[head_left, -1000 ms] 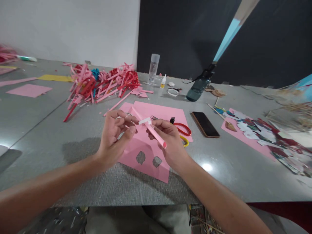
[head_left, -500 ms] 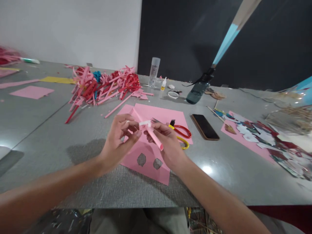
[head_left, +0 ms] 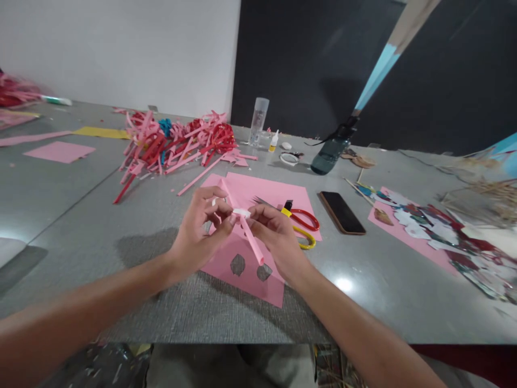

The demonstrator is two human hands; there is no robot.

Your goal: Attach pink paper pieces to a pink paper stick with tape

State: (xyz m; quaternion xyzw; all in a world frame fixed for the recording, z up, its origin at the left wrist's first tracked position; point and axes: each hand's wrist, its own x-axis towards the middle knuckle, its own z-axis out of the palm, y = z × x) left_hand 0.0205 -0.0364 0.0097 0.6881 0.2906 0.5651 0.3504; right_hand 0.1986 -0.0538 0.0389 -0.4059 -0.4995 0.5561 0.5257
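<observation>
Between my two hands is a rolled pink paper tube [head_left: 253,244] with a white strip [head_left: 241,212] across its upper part. My left hand [head_left: 204,221] pinches the left end of the strip against the tube with thumb and fingertips. On the other side my right hand [head_left: 274,231] pinches the strip's right end, close to the tube. The tube's open end points down toward me. Below the hands lies pink paper [head_left: 226,269] with two ragged holes in it. Scissors [head_left: 305,220] with red and yellow handles rest on the paper, just right of my right hand.
Behind lies a heap of pink and red paper strips [head_left: 181,140]. A clear bottle [head_left: 258,121], a small glue bottle [head_left: 273,141], a white ring [head_left: 290,158] and a dark bottle [head_left: 329,153] stand or lie farther back. To the right are a phone [head_left: 342,212] and paper scraps [head_left: 444,226].
The pink tube has swung from pointing toward my right palm to hanging more straight down. My right fingers have shifted from around the tube to the white strip, which now bends across it.
</observation>
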